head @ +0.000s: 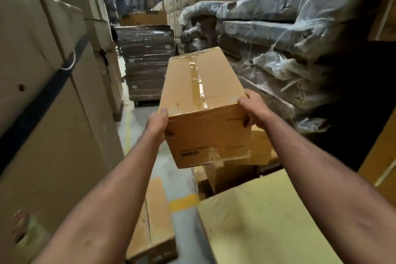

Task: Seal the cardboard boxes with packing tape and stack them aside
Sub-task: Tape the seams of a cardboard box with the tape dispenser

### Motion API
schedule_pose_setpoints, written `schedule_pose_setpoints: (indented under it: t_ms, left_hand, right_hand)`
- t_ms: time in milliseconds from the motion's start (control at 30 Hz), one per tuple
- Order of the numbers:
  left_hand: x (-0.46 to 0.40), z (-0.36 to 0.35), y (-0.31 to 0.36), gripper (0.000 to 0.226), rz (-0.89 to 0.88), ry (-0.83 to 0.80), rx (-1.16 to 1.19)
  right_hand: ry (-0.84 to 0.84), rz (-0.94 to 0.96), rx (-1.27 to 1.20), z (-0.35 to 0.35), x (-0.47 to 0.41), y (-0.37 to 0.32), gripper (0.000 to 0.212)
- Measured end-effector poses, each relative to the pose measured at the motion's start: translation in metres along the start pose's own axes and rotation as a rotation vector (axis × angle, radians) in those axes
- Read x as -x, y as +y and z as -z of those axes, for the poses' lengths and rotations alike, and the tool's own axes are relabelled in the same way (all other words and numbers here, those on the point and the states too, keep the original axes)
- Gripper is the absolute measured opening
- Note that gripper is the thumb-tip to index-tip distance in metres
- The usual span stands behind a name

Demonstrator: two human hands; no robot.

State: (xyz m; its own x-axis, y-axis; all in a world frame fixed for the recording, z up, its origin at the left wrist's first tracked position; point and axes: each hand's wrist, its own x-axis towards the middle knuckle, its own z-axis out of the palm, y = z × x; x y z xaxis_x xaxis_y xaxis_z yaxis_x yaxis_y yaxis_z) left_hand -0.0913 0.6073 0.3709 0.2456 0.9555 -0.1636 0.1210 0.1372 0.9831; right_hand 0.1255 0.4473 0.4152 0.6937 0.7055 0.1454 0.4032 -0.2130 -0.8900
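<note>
Cardboard, long and brown, up in the air in front of me: the box [203, 96] is off the ground and pointing away down the aisle, near end toward my chest. Tape [196, 79] runs shiny along the top seam and folds over the near end, so by my reading the sealing on this one is done and I'm on the stacking step.

Left hand [157, 123] grips the near left corner, thumb lying up along the top edge, fingers curled round the end face. Right hand [254, 108] clamps the near right corner, fingers hooked onto that same end face. Both wrapped on the box, nothing else held.

Just below and beyond the near end sits a pile of boxes [260, 148], and that looks like the likeliest place to land it. Wrapped stock [289, 34] crowds the right, tall cartons [42, 92] wall off the left, so there's little room to swing.

Next move, I'd say: keep it level, line the long side up with the pile, lower the far end first, then slide my fingers out from the end face. All the weight hangs forward of my grip, so the far end could dip.
</note>
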Motion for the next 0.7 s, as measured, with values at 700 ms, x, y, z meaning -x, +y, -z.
schedule_pose_setpoints:
  t_ms: [700]
  left_hand:
    - [-0.258,-0.281,0.026,0.037,-0.044,-0.278,-0.286]
  right_hand:
    - [0.362,-0.372,0.151,0.055,-0.284,0.118,0.044]
